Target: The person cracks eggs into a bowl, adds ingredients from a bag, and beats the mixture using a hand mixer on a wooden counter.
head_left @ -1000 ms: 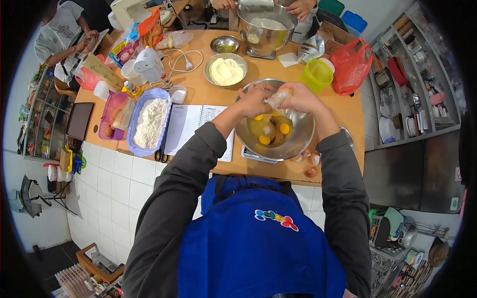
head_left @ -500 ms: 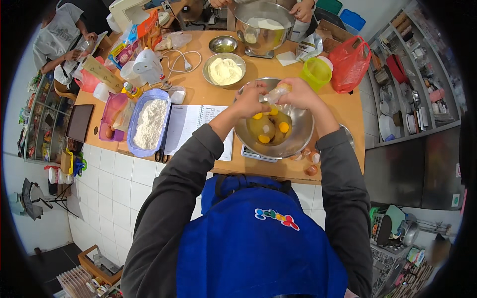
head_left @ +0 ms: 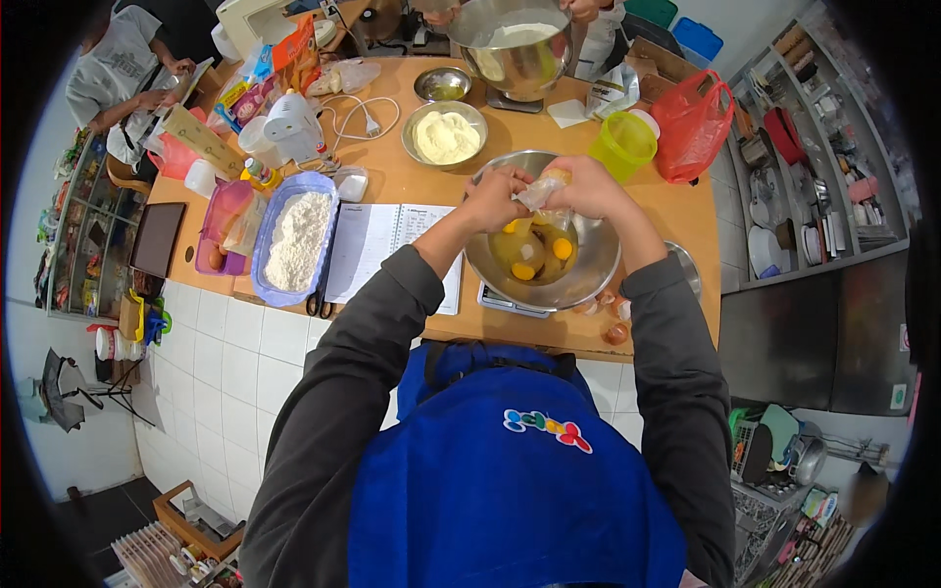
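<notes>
Over a steel mixing bowl (head_left: 603,260), both my hands hold a crumpled piece of clear plastic, like a small bag (head_left: 537,194). My left hand (head_left: 493,199) pinches its left side, fingers bent together. My right hand (head_left: 586,186) is closed round the other end, where something pale brown shows; I cannot make out what it is. Below, raw eggs (head_left: 524,257) with whole yellow yolks lie in the bowl, partly hidden by my hands. The bowl stands on a kitchen scale (head_left: 510,302). Broken eggshells (head_left: 616,333) lie at its right front.
Left of the bowl are an open notebook (head_left: 361,250), scissors (head_left: 319,302) and a purple tub of flour (head_left: 297,245). Beyond stand a bowl of pale yellow cream (head_left: 444,135), a hand mixer (head_left: 292,122), a green container (head_left: 623,147) and a red bag (head_left: 691,127). Another person holds a large steel bowl (head_left: 515,59).
My hands stay over the bowl with the plastic, shifting only slightly. Across the table, the other person's large bowl has moved a little left and tilted.
</notes>
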Demonstrator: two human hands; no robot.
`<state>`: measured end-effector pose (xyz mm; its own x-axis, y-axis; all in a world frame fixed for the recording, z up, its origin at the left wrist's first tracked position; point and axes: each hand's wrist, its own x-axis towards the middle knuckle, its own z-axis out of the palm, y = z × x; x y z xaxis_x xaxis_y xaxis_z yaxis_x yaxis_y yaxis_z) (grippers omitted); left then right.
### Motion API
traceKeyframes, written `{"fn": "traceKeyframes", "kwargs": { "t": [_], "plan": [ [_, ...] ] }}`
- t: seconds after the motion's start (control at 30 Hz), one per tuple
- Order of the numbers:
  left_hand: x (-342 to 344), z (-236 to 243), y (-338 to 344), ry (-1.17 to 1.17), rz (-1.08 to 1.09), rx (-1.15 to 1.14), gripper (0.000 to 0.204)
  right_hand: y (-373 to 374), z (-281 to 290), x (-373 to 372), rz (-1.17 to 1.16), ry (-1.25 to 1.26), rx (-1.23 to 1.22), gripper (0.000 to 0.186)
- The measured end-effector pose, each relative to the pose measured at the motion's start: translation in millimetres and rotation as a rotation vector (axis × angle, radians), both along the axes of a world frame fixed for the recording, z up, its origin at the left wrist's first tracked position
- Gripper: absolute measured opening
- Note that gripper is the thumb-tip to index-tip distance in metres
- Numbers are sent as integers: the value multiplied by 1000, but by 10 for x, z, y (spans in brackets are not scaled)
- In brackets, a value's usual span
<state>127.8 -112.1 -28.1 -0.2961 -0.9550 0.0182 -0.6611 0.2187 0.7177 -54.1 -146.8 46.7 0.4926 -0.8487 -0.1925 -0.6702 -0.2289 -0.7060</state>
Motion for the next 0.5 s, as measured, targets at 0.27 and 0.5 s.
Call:
{"fn": "traceKeyframes", "kwargs": {
  "t": [0.27,0.5],
  "plan": [
    [-93,145,92,-134,62,-90,44,6,-12,-17,-56,9,10,43],
    [93,-7,73,64,107,-61,39,90,-25,24,-65,113,-99,47]
  ]
}}
